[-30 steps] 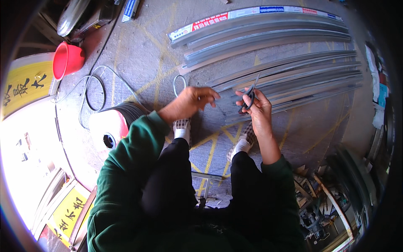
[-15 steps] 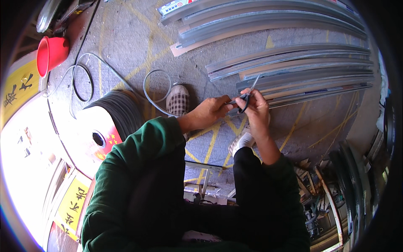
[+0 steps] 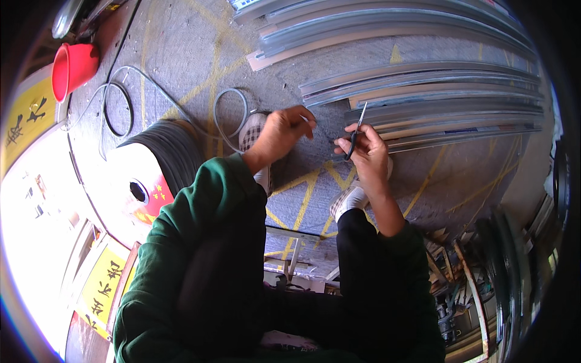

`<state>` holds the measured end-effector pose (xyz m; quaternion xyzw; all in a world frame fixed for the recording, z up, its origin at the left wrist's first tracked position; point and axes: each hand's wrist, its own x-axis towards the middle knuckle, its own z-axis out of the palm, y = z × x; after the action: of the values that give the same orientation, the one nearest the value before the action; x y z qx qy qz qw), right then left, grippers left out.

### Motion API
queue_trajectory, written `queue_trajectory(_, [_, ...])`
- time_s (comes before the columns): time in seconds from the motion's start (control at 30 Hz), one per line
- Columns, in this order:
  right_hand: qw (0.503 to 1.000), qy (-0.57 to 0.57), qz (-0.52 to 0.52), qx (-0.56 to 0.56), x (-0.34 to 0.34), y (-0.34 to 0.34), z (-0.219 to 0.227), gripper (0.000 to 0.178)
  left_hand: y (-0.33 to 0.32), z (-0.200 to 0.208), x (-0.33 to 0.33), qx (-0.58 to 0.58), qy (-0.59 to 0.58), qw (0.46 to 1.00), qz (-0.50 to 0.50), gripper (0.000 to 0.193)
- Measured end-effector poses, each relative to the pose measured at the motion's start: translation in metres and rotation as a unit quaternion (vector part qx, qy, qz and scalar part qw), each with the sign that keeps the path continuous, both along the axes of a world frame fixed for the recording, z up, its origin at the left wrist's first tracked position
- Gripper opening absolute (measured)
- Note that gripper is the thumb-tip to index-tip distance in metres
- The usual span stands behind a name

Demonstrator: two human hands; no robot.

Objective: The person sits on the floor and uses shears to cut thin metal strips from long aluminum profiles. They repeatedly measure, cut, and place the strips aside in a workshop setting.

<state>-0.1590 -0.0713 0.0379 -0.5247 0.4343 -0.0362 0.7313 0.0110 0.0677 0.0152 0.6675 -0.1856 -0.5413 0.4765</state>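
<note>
My right hand (image 3: 370, 154) is closed round a pair of scissors (image 3: 361, 121) with a dark handle, the slim silver blades pointing up and away. To its left, apart from it, my left hand (image 3: 281, 134) has its fingers curled in; a small pale bit shows at the fingertips, too little to name. A thin grey strip (image 3: 230, 90) loops on the floor beside my left shoe (image 3: 251, 130) and passes behind my left wrist. A large spool (image 3: 175, 154) wound with dark grey strip stands left of my left arm.
Long metal channel profiles (image 3: 436, 81) lie in stacks at the upper right. A red bucket (image 3: 75, 71) is at the upper left, near yellow signboards (image 3: 27, 124). Scrap and a rusty frame (image 3: 472, 296) crowd the lower right. Between my legs stands a metal frame (image 3: 295, 257).
My hands were together over a dark piece; now they are apart. The left hand has moved left and slightly away from me. The right hand still holds the scissors, blades now more upright.
</note>
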Motion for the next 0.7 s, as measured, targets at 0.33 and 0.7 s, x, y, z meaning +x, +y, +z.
queue_trajectory(0.33, [0.997,0.052,0.064,0.006,0.001,-0.001,0.009,0.026,0.015,-0.038,0.032,0.074,0.104,0.986,0.106,0.033])
queue_trajectory(0.7, [0.994,0.077,0.08,-0.001,0.007,0.0,0.009,0.025,0.003,-0.054,0.039,0.101,0.118,0.984,0.088,0.033])
